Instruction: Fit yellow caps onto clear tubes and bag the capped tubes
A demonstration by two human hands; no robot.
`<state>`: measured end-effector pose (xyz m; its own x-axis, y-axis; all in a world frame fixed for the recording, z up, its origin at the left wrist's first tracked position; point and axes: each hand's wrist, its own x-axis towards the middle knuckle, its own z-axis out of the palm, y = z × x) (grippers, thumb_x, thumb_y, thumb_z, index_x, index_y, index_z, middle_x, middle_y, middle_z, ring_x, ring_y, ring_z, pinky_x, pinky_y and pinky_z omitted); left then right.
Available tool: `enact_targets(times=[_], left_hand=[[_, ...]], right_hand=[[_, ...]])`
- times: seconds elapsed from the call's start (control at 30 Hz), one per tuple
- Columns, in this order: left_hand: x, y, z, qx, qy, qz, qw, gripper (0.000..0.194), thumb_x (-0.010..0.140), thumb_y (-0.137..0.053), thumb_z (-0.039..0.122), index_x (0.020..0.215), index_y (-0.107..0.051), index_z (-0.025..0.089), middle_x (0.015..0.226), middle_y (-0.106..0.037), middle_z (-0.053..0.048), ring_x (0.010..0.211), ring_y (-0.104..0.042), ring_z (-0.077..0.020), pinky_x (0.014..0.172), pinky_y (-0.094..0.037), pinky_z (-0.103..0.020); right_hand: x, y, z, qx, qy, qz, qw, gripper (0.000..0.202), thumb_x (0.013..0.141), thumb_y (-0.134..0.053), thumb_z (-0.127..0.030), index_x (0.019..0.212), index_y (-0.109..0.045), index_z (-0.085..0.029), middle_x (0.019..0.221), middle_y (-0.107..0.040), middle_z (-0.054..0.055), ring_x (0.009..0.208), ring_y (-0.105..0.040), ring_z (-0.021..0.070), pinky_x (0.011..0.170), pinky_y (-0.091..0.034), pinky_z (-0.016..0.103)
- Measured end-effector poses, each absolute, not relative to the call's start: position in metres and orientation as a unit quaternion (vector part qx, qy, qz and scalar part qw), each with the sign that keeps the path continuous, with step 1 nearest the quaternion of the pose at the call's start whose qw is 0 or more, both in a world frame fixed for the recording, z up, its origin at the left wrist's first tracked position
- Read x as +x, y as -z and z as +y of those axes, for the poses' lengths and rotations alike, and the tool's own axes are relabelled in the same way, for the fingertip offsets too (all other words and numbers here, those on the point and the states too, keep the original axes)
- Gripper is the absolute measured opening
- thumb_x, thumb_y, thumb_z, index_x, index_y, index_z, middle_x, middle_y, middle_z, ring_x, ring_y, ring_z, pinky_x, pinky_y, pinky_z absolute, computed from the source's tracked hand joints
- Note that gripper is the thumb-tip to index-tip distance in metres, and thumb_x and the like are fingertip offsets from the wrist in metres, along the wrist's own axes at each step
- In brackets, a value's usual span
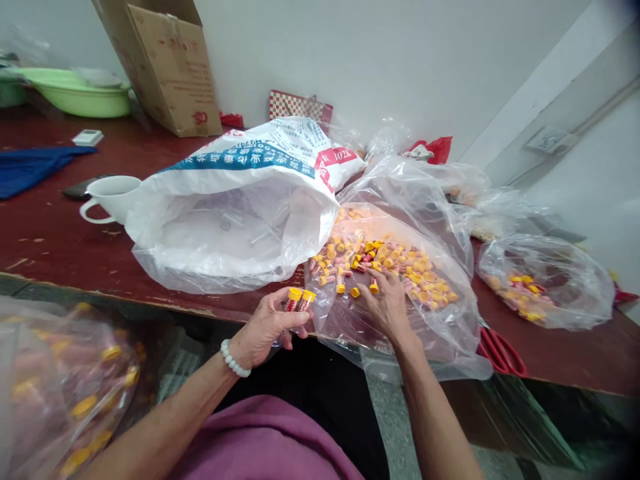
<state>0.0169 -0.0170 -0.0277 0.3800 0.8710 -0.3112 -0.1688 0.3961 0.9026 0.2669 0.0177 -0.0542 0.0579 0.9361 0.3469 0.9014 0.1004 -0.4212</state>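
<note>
Two tubes with yellow caps and red labels [301, 299] stand side by side in my left hand [273, 320], which is closed around them; their lower ends are mostly hidden by the fingers. My right hand [389, 303] reaches over a clear plastic bag [345, 330], its fingers apart among small yellow-capped red pieces [425, 277]. One yellow cap [374, 287] is between the thumb and fingertips; whether they press on it is unclear. Left of that pile, a large white printed sack [235, 267] lies with its mouth toward me, some clear tubes [263, 233] inside.
Red-handled scissors [503, 353] lie right of the clear bag. Farther right is another clear bag [583, 283] with similar pieces. A white cup [113, 197], cardboard box [183, 80] and green basin [83, 100] stand left. A filled bag [65, 387] is low at left.
</note>
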Motion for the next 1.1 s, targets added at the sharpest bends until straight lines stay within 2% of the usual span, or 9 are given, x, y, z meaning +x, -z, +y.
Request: enact_targets(times=[0.17, 0.27, 0.4, 0.53, 0.7, 0.83, 0.93, 1.0, 1.1], left_hand=[[0.024, 0.023, -0.018, 0.483, -0.332, 0.445, 0.677, 0.037, 0.071, -0.067, 0.031, 0.102, -0.057, 0.015, 0.087, -0.062, -0.005, 0.06, -0.059, -0.0123, 0.034, -0.033, -0.013], [0.028, 0.021, -0.018, 0.525, -0.302, 0.47, 0.642, 0.034, 0.071, -0.064, 0.029, 0.101, -0.058, 0.016, 0.082, -0.061, -0.003, 0.06, -0.058, -0.0128, 0.035, -0.033, -0.014], [0.032, 0.02, -0.017, 0.567, -0.281, 0.482, 0.606, 0.029, 0.071, -0.062, 0.025, 0.098, -0.059, 0.015, 0.072, -0.059, 0.0, 0.059, -0.055, -0.0125, 0.04, -0.033, -0.016], [0.037, 0.021, -0.017, 0.616, -0.301, 0.453, 0.57, 0.027, 0.071, -0.06, 0.017, 0.098, -0.061, 0.014, 0.079, -0.063, -0.001, 0.067, -0.057, -0.0139, 0.057, -0.041, -0.021], [0.042, 0.02, -0.019, 0.627, -0.344, 0.415, 0.562, 0.033, 0.069, -0.06, 0.011, 0.102, -0.062, 0.013, 0.098, -0.066, -0.005, 0.089, -0.059, -0.0189, 0.08, -0.045, -0.026], [0.042, 0.016, -0.02, 0.574, -0.323, 0.454, 0.6, 0.039, 0.065, -0.064, 0.013, 0.104, -0.059, 0.012, 0.089, -0.065, -0.005, 0.077, -0.059, -0.0171, 0.063, -0.046, -0.023], [0.044, 0.013, -0.022, 0.528, -0.299, 0.463, 0.646, 0.042, 0.066, -0.063, 0.017, 0.107, -0.055, 0.015, 0.078, -0.06, -0.002, 0.06, -0.055, -0.014, 0.043, -0.038, -0.019], [0.047, 0.014, -0.023, 0.494, -0.311, 0.443, 0.68, 0.043, 0.065, -0.06, 0.014, 0.107, -0.054, 0.017, 0.077, -0.058, 0.0, 0.055, -0.052, -0.0121, 0.04, -0.037, -0.019], [0.052, 0.017, -0.025, 0.454, -0.365, 0.402, 0.707, 0.041, 0.061, -0.054, 0.005, 0.101, -0.055, 0.016, 0.08, -0.059, 0.0, 0.059, -0.053, -0.0108, 0.052, -0.045, -0.021]], right_hand=[[0.301, 0.086, 0.031, -0.707, -0.028, -0.641, 0.297, 0.018, 0.08, -0.051, -0.025, 0.084, -0.066, -0.016, 0.089, -0.06, 0.013, 0.094, -0.053, 0.0276, 0.088, -0.04, 0.047], [0.292, 0.075, 0.019, -0.711, -0.038, -0.622, 0.326, 0.022, 0.081, -0.044, -0.021, 0.093, -0.062, -0.015, 0.093, -0.061, 0.014, 0.091, -0.056, 0.0254, 0.084, -0.044, 0.045], [0.252, 0.032, -0.01, -0.666, -0.1, -0.642, 0.367, 0.027, 0.088, -0.043, -0.027, 0.111, -0.052, -0.017, 0.096, -0.063, 0.009, 0.079, -0.059, 0.0179, 0.071, -0.05, 0.033], [0.212, -0.008, -0.034, -0.471, -0.199, -0.773, 0.375, 0.025, 0.089, -0.043, -0.017, 0.111, -0.053, -0.021, 0.108, -0.059, 0.008, 0.1, -0.057, 0.0176, 0.088, -0.047, 0.034], [0.199, -0.021, -0.042, -0.396, -0.2, -0.838, 0.32, 0.043, 0.086, -0.043, -0.01, 0.127, -0.045, -0.024, 0.117, -0.057, 0.007, 0.11, -0.051, 0.0179, 0.098, -0.041, 0.037], [0.201, -0.015, -0.044, -0.435, -0.144, -0.838, 0.298, 0.072, 0.077, -0.064, -0.032, 0.139, -0.03, -0.02, 0.142, -0.038, 0.012, 0.129, -0.034, 0.0269, 0.106, -0.029, 0.047], [0.195, -0.004, -0.047, -0.466, -0.082, -0.843, 0.256, 0.088, 0.06, -0.078, -0.042, 0.133, -0.035, -0.02, 0.148, -0.027, 0.015, 0.132, -0.028, 0.0332, 0.104, -0.025, 0.052], [0.187, 0.005, -0.05, -0.483, -0.05, -0.841, 0.237, 0.086, 0.055, -0.08, -0.041, 0.128, -0.041, -0.02, 0.148, -0.029, 0.015, 0.13, -0.029, 0.035, 0.102, -0.024, 0.054], [0.174, 0.017, -0.053, -0.494, -0.025, -0.827, 0.267, 0.069, 0.06, -0.075, -0.038, 0.121, -0.046, -0.02, 0.141, -0.042, 0.012, 0.126, -0.035, 0.0331, 0.103, -0.021, 0.053]])
